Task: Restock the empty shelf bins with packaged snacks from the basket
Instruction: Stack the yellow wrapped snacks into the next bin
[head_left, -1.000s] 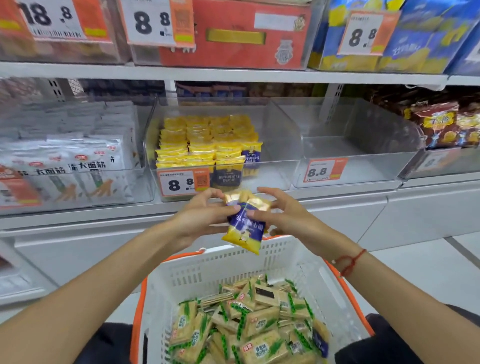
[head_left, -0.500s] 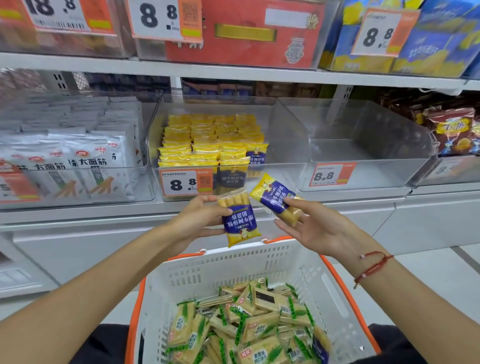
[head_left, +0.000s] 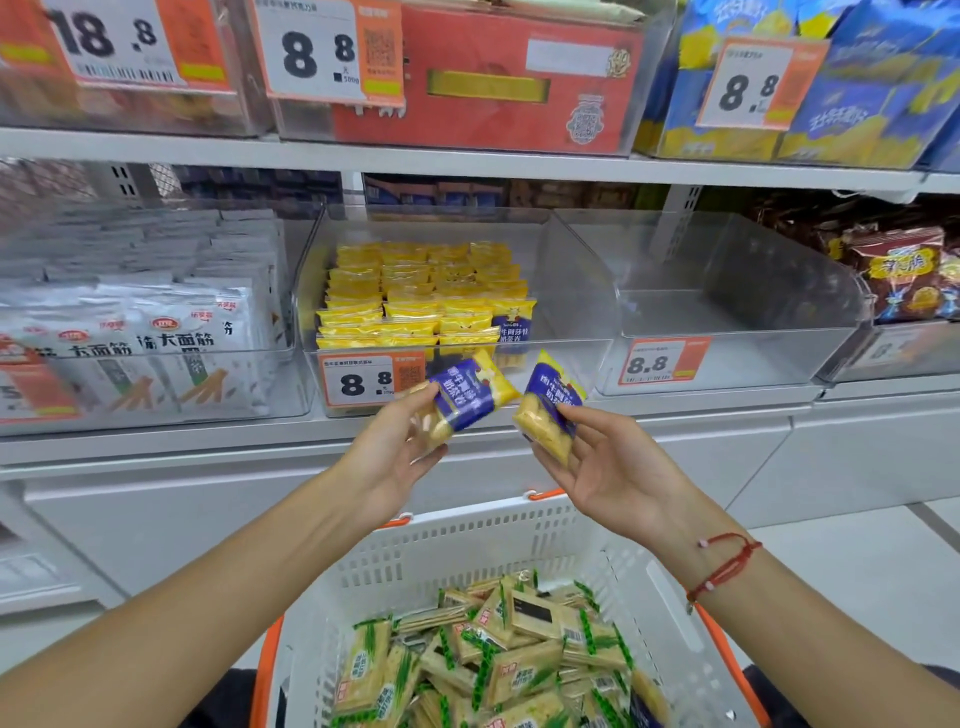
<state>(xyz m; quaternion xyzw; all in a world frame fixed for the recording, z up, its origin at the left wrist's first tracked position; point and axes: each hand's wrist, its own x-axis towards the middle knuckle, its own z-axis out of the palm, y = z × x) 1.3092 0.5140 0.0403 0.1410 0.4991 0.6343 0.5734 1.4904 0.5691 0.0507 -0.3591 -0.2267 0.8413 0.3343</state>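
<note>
The clear shelf bin with yellow packets (head_left: 571, 312) stands in the middle of the lower shelf, straight ahead of the two hands and a little above them; its left and middle part is filled with rows of yellow packets (head_left: 415, 296), and its right part looks bare; just beside it on the right stands the empty clear bin (head_left: 737, 317), which holds nothing that I can see. Below, near the person, the white basket (head_left: 467, 540) with orange rim holds many green-striped cracker packets (head_left: 498, 660); it lies under both forearms.

The left hand (head_left: 400, 447) grips one blue-and-yellow snack packet (head_left: 462, 400) by its lower end, fingers curled round it; the long axis of this packet leans up and to the right, and its yellow top end points toward the front wall of the filled bin, near the price tag (head_left: 363, 379). The right hand (head_left: 608, 462) holds a second blue-and-yellow snack packet (head_left: 548, 405), pinched between thumb and fingers; its long axis runs more upright, leaning a little to the right, with the top end toward the bare side of the same bin.

The two packets are apart, not touching; I judge that the right hand is nearer to the free space, so its packet has only to go forward, up and over the front wall; the left packet probably needs turning to match the standing rows.
</note>
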